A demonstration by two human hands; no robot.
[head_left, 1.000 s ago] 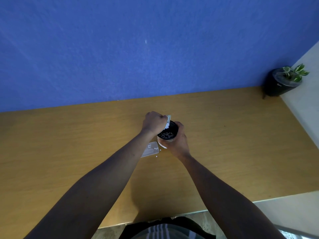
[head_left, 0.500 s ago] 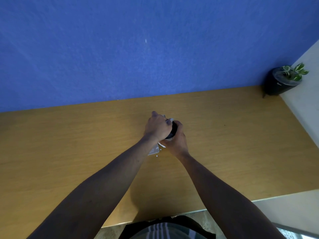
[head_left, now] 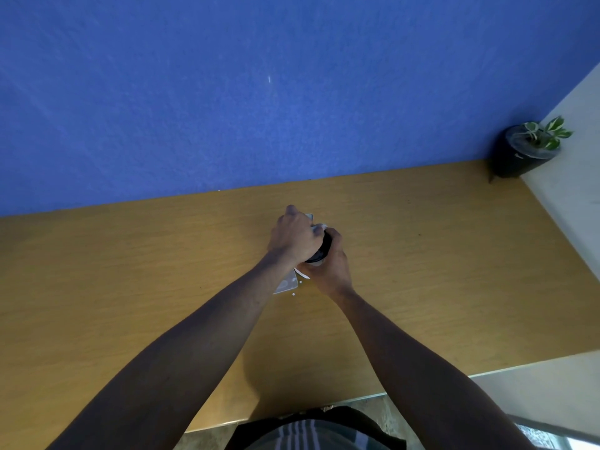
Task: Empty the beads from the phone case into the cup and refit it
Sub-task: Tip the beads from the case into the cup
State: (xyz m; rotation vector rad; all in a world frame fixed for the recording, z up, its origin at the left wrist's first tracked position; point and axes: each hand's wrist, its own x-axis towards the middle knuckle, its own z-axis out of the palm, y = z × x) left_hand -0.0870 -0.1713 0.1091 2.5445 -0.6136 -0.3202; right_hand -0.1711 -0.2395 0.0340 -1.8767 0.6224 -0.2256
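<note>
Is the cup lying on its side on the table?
No, the cup stands upright in the right hand, its dark opening facing up.

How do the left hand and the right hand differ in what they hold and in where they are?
The left hand grips a pale, thin item, seemingly the phone case, above the cup; the right hand wraps around the cup's side. The left hand sits higher and hides most of the cup's mouth; the right hand sits lower, beside the table. Both have curled fingers and meet at the cup.
</note>
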